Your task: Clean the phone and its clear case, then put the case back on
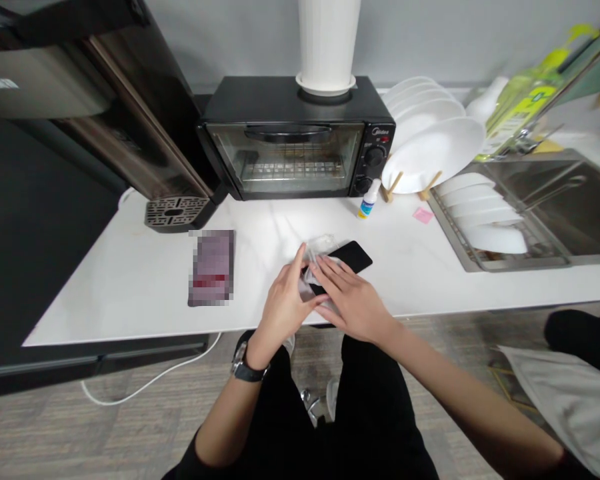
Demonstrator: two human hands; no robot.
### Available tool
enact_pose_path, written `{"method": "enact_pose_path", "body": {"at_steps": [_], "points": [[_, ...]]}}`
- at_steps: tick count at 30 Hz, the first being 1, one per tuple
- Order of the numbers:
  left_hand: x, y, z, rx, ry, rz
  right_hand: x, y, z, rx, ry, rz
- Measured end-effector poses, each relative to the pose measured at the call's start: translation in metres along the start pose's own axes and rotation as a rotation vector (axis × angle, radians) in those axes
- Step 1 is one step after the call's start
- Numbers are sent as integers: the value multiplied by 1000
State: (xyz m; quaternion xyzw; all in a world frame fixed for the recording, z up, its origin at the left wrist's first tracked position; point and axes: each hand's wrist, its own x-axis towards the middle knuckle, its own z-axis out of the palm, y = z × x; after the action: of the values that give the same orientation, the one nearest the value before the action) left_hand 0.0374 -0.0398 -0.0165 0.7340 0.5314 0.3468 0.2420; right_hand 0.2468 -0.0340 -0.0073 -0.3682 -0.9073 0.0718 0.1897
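Observation:
A black smartphone (356,255) lies flat and slanted on the white countertop, its near end partly covered by my hands. My left hand (286,297), with a watch (244,360) on the wrist, is curved around that near end, thumb and fingers at its edges. My right hand (351,297) lies over the phone with fingers stretched forward, pressing a crumpled whitish tissue (312,275) against it. Something clear and thin (324,241) shows just beyond my fingertips; I cannot make out what it is. A small spray bottle (368,200) with a blue and yellow label stands behind the phone.
A black toaster oven (290,160) stands at the back. At left are a drinks machine (175,212) and a blurred flat purplish item (213,267). White plates (430,150), a pink slip (423,215) and a sink (580,227) are on the right.

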Motion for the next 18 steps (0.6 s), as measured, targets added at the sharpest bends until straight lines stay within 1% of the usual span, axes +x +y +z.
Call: {"method": "enact_pose_path", "body": {"at_steps": [2,3,5,7,9,11,13,14,16,18], "points": [[0,-1,-1,-11,-5,-1,-4,4,-4,18,-28,-25],[0,0,-1,-24,-10,1,-7,8,-7,9,-21,-2],[0,1,-2,-47,-14,6,-11,17,-10,-29,30,98],[0,1,-2,-51,-19,5,-11,15,-8,-42,88,169],[0,1,-2,-30,-21,-4,-8,5,-3,9,93,113],[-1,0,-3,-10,-25,-9,-6,-5,1,83,52,-16],[-1,-1,-3,-5,-26,-4,-8,-4,0,85,19,-53],[-1,-1,-4,-9,-26,0,-10,0,-2,60,18,-25],[0,-2,-4,-26,-34,5,-15,10,-5,-5,53,88],[2,-3,-4,-34,-41,1,-18,12,-3,-45,106,188]]}}
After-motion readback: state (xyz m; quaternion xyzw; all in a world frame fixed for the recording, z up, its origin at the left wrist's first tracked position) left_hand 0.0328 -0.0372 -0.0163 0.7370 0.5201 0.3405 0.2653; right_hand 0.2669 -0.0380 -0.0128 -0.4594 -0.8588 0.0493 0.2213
